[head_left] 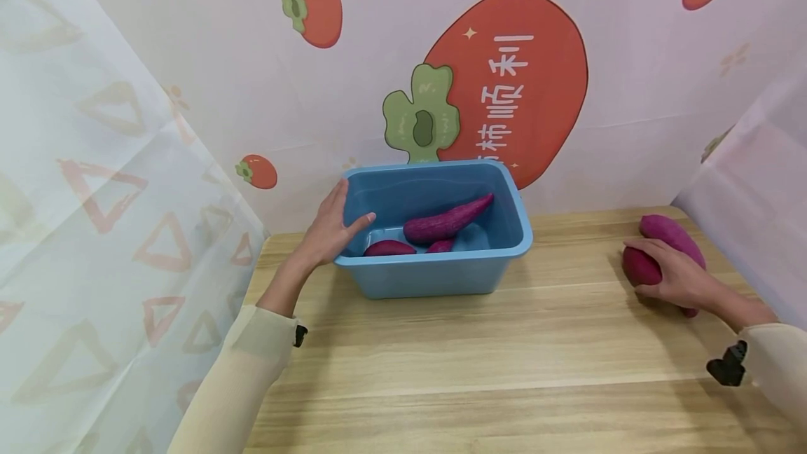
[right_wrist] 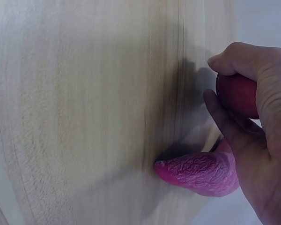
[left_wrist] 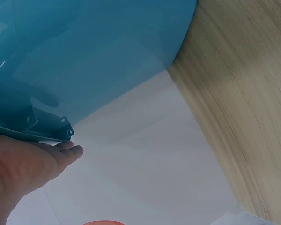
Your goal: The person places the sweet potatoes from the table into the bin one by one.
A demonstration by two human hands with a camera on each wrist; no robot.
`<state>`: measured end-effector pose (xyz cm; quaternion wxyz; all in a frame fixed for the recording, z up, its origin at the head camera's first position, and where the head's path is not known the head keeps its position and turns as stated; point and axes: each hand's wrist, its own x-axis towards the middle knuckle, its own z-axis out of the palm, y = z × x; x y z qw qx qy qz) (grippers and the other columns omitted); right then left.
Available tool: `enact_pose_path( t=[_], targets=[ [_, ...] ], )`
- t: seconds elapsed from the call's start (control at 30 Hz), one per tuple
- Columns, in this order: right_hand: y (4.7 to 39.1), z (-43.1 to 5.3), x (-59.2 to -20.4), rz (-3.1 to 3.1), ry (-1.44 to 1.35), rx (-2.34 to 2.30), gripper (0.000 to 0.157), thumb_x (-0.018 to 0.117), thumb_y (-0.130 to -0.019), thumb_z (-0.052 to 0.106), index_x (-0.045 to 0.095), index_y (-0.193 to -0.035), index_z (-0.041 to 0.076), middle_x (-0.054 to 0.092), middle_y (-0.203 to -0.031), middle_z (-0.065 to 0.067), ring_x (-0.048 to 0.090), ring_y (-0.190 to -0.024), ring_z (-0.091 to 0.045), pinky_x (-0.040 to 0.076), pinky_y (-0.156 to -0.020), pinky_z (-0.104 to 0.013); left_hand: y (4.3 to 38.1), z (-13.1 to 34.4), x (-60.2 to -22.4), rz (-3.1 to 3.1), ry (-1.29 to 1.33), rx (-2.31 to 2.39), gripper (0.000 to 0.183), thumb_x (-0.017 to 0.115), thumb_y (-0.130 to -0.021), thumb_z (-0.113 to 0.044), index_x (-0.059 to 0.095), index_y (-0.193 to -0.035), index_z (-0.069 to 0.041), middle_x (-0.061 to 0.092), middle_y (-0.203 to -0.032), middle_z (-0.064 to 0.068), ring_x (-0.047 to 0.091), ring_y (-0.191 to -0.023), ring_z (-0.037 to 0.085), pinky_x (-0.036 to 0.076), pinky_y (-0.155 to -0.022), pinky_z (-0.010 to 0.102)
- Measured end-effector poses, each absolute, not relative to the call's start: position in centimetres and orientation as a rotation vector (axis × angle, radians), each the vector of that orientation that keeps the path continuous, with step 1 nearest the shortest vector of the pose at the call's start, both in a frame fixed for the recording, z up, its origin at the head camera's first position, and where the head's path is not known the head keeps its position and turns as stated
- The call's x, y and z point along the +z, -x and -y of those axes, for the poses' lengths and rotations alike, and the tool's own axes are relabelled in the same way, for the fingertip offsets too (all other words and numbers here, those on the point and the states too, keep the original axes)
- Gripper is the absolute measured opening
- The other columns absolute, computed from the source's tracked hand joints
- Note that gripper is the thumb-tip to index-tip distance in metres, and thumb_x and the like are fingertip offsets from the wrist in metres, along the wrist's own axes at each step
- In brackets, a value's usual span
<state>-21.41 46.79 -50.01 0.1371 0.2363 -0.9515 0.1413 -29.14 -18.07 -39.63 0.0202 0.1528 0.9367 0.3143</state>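
Note:
My left hand (head_left: 330,226) rests at the left rim of a blue plastic bin (head_left: 429,279). Its fingers lie straight along the outside, and the thumb stretches over the inside. In the left wrist view, fingertips (left_wrist: 72,152) show right under the rim. At the right, my right hand (head_left: 677,275) grips a dark red sweet potato (head_left: 642,267) between thumb and fingers. Just behind it lies a purple sweet potato (head_left: 674,235). A wrinkled pink-purple sweet potato (right_wrist: 201,173) shows beside the hand in the right wrist view, partly hidden by it.
Inside the bin lie a long purple sweet potato (head_left: 447,221), a dark one (head_left: 389,249) and a smaller piece showing (head_left: 441,246). The wooden table (head_left: 479,370) meets printed cloth walls (head_left: 302,104) at the back and sides.

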Motion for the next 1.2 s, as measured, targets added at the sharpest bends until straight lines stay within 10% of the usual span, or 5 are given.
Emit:
enact_pose_path(
  t=[0.17, 0.43, 1.2],
  targets=[
    [21.5, -46.6, -49.9, 2.754, -0.667, 0.412, 0.092, 0.102, -0.057, 0.011, 0.058, -0.136, -0.002, 0.063, -0.126, -0.027, 0.058, -0.105, -0.035, 0.036, -0.082, -0.018, 29.1, 18.1, -39.7, -2.903, -0.476, 0.978, 0.101, 0.054, -0.103, -0.057, -0.004, -0.17, -0.009, -0.001, -0.179, 0.013, 0.004, -0.164, 0.039, 0.016, -0.125, 0.071],
    [21.7, -46.1, -49.1, 2.798, -0.62, 0.468, 0.087, 0.099, -0.063, 0.013, 0.057, -0.137, -0.005, 0.059, -0.13, -0.032, 0.059, -0.107, -0.042, 0.053, -0.076, -0.062, 29.1, 18.1, -39.6, -2.903, -0.483, 0.977, 0.101, 0.054, -0.103, -0.057, -0.005, -0.17, -0.009, -0.001, -0.179, 0.013, 0.004, -0.164, 0.039, 0.016, -0.126, 0.07],
    [22.1, -45.1, -46.5, 2.828, -0.641, 0.474, 0.077, 0.095, -0.069, 0.008, 0.059, -0.135, -0.005, 0.06, -0.13, -0.032, 0.061, -0.107, -0.043, 0.053, -0.076, -0.059, 29.1, 18.3, -39.8, -2.902, -0.49, 0.985, 0.102, 0.055, -0.103, -0.058, -0.004, -0.17, -0.009, -0.001, -0.179, 0.012, 0.004, -0.164, 0.038, 0.016, -0.126, 0.07]
  ],
)
